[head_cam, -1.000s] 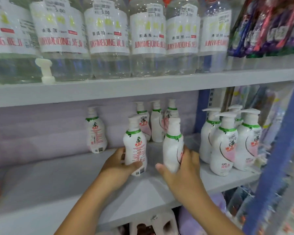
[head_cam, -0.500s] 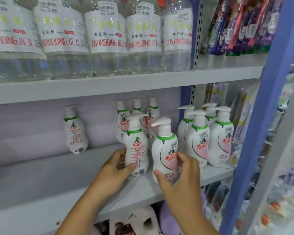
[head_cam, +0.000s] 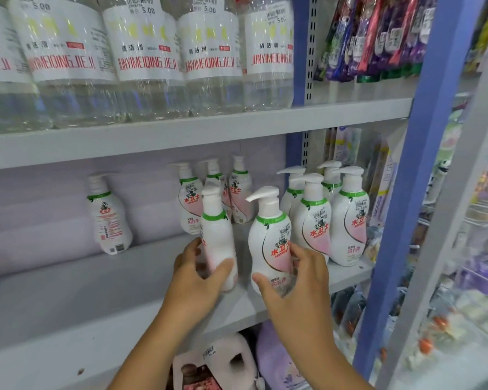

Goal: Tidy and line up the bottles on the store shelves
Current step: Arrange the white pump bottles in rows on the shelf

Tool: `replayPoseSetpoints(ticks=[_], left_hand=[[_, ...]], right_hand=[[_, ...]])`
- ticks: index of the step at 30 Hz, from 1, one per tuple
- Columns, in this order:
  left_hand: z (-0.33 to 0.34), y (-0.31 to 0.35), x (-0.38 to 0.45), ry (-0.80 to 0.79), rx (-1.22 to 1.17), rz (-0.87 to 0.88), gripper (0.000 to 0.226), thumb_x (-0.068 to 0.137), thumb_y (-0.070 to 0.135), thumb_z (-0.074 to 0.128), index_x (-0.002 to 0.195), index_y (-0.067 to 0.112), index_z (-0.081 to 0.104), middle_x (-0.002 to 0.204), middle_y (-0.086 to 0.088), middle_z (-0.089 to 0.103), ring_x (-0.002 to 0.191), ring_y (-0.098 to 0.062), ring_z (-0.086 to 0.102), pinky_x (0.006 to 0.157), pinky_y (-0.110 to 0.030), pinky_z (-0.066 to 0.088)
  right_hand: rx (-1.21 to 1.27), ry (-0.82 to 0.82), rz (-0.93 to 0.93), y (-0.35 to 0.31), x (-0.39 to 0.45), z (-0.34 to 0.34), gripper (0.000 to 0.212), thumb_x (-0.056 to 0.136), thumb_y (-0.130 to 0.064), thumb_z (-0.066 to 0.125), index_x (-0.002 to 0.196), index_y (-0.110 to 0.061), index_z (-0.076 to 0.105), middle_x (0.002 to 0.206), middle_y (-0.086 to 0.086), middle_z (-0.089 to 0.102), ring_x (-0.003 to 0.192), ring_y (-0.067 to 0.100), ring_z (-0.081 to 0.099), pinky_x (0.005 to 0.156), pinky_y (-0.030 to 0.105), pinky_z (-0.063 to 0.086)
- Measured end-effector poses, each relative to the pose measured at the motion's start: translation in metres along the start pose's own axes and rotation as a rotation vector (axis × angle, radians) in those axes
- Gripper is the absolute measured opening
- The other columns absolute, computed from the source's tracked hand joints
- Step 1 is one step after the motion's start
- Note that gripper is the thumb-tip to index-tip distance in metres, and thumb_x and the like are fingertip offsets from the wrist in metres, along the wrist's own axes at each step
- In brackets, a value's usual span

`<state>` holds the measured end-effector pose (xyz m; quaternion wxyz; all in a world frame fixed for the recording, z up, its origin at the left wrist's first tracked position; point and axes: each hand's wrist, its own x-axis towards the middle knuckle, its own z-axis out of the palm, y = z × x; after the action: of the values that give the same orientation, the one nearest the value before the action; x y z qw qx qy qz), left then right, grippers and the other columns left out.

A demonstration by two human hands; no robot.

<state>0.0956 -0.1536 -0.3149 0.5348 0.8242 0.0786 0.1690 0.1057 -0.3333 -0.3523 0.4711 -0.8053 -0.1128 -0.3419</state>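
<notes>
Mid-task: at frame centre the left hand (head_cam: 193, 280) grips one pump bottle (head_cam: 218, 237) and the right hand (head_cam: 299, 280) another (head_cam: 271, 243), both beside the lined-up group (head_cam: 324, 215) at right; the lone bottle (head_cam: 107, 218) at left remains unaligned

This is a shop: grey metal shelves (head_cam: 197, 130) on blue slotted uprights (head_cam: 423, 153) carry rows of identical clear plastic bottles (head_cam: 147, 60) with price stickers, matching white pump bottles (head_cam: 347, 218) below them, and hanging packets (head_cam: 378, 38) beside.
</notes>
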Motion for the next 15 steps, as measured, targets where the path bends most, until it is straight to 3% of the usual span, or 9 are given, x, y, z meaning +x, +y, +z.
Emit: replayPoseSetpoints(ticks=[3,6,7,11,13,15], left_hand=[[-0.012,-0.004,0.004,-0.146,-0.095,-0.033,0.059,0.093,0.02,0.067,0.144,0.043,0.046,0.126,0.018,0.068,0.105,0.007,0.065,0.094,-0.025,0.052],[-0.002,0.0,0.004,-0.081,-0.025,-0.001,0.046,0.085,0.029,0.079,0.122,0.043,0.057,0.113,0.015,0.069,0.09,0.008,0.066,0.073,-0.007,0.048],[0.005,0.003,0.004,-0.03,-0.001,0.005,0.043,0.081,0.035,0.082,0.117,0.041,0.058,0.112,0.013,0.065,0.09,0.004,0.065,0.069,-0.007,0.046],[0.022,0.004,0.009,0.014,0.083,-0.006,0.047,0.067,0.06,0.076,0.106,0.037,0.061,0.108,0.009,0.059,0.097,-0.01,0.062,0.08,-0.029,0.053],[0.019,0.002,0.008,-0.024,0.04,-0.02,0.031,0.079,0.043,0.075,0.105,0.039,0.06,0.105,0.013,0.064,0.092,-0.002,0.064,0.076,-0.022,0.051],[0.014,-0.003,0.009,-0.069,0.044,-0.012,0.036,0.087,0.023,0.072,0.115,0.042,0.059,0.1,0.018,0.068,0.082,0.007,0.065,0.069,-0.014,0.047]], right_hand=[[-0.02,0.012,-0.012,0.0,0.0,-0.001,0.07,0.075,-0.046,0.082,0.131,-0.027,0.045,0.116,-0.021,0.036,0.116,0.013,0.047,0.097,0.044,0.05],[-0.071,0.022,-0.011,0.0,0.001,-0.002,0.07,0.077,-0.049,0.08,0.132,-0.028,0.043,0.113,-0.022,0.033,0.11,0.007,0.043,0.091,0.04,0.052],[-0.085,0.028,-0.012,0.0,0.001,-0.002,0.07,0.076,-0.05,0.08,0.131,-0.028,0.043,0.114,-0.021,0.034,0.11,0.006,0.042,0.089,0.039,0.052],[-0.094,0.036,-0.013,-0.002,-0.001,0.0,0.071,0.076,-0.049,0.081,0.131,-0.029,0.042,0.117,-0.019,0.038,0.112,0.007,0.043,0.089,0.04,0.052],[-0.085,0.037,-0.002,-0.001,-0.002,0.0,0.072,0.076,-0.048,0.082,0.133,-0.031,0.042,0.115,-0.023,0.032,0.114,0.01,0.046,0.093,0.042,0.052],[-0.068,0.043,0.002,0.0,0.0,0.0,0.073,0.075,-0.047,0.082,0.134,-0.032,0.041,0.113,-0.026,0.03,0.115,0.014,0.05,0.095,0.044,0.052]])
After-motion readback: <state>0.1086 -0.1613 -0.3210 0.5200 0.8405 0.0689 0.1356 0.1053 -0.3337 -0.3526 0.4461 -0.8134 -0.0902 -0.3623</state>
